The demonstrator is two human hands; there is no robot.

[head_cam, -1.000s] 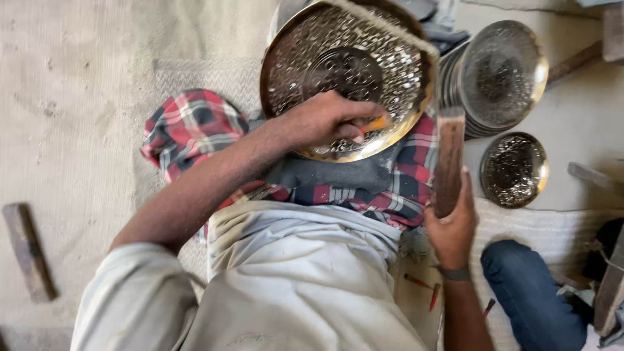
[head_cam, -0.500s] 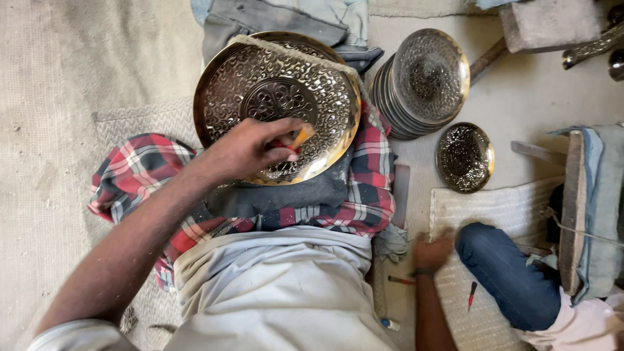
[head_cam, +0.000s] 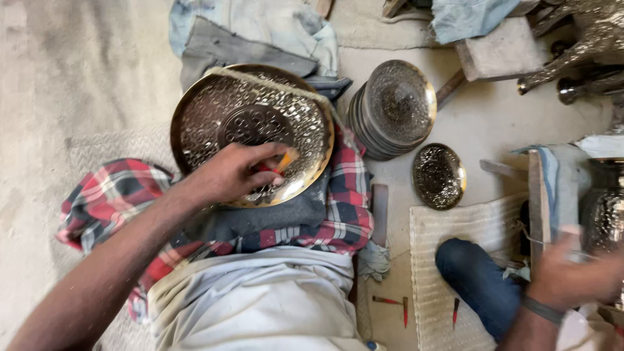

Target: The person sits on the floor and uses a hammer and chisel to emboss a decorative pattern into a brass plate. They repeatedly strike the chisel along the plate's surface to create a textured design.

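Note:
A large round engraved brass plate (head_cam: 253, 110) leans on my lap over a red plaid cloth (head_cam: 344, 208) and a grey cloth. My left hand (head_cam: 231, 172) rests on the plate's lower part, fingers closed on a small orange-tipped tool (head_cam: 284, 160). Far to the right, my right hand (head_cam: 565, 276) is blurred beside a wooden crate (head_cam: 538, 195), with something pale by its fingers; its grip is unclear. A dark wooden block (head_cam: 379, 211) lies on the floor by my knee, apart from both hands.
A stack of engraved plates (head_cam: 396, 107) and a small engraved bowl (head_cam: 439, 175) sit right of the big plate. Red-handled punches (head_cam: 389, 301) lie on the floor by a woven mat (head_cam: 448, 253). A metal vessel (head_cam: 604, 208) and brass figures (head_cam: 578, 52) stand at right.
My right hand let go of the wooden block, which now lies on the floor, and moved far right toward the crate. The view shifted right; my left hand stays on the plate.

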